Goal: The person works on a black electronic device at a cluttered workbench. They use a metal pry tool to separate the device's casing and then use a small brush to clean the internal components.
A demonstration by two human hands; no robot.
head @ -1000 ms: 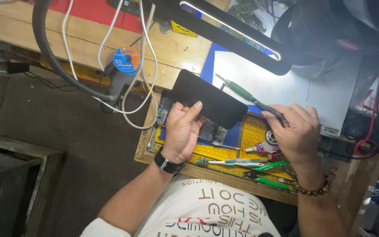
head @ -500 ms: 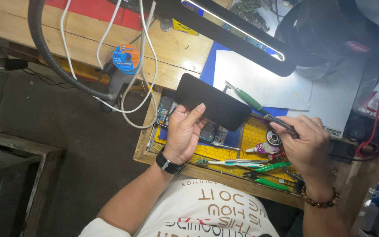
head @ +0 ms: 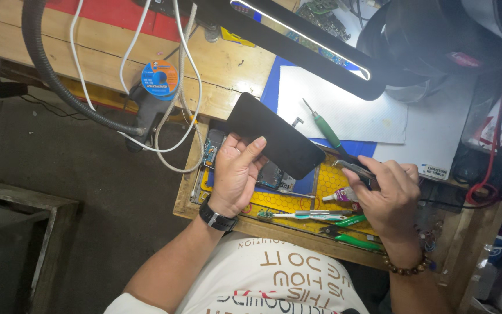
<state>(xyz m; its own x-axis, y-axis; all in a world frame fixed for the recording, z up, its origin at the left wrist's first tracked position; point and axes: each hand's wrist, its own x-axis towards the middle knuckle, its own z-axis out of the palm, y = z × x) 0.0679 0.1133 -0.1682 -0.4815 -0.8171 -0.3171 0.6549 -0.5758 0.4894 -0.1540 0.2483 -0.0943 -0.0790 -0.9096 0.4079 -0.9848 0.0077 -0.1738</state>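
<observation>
L hand (head: pixel 236 174) holds a black phone (head: pixel 274 141) by its near-left end: thumb laid across the dark face, fingers wrapped behind. Phone is flat-ish, face up, long axis running diagonal, from upper left (toward the wooden bench (head: pixel 88 46)) down to lower right, where its rounded corner points at the R hand. It hangs over an open drawer (head: pixel 184 192) w/ a yellow honeycomb mat (head: pixel 297 200), above circuit boards (head: pixel 211 148) lying there.

R hand (head: pixel 387 197) sits just right of the phone's lower end, not touching it as far as visible. Fingers closed around a thin metal tool, prob. tweezers (head: pixel 352 170); tip end pokes out toward the phone. Bead bracelet on R wrist, black watch (head: pixel 216 217) on L.

Nearby: green-handled screwdriver (head: pixel 326 129) on a white sheet (head: pixel 344 104), shaft pointing up-left. More green-handled tools (head: pixel 350 229) along drawer's near edge. Small tube w/ purple label (head: pixel 341 196) beside R hand. Bar lamp (head: pixel 303 43) overhead; white cables (head: pixel 169 116) at left.
</observation>
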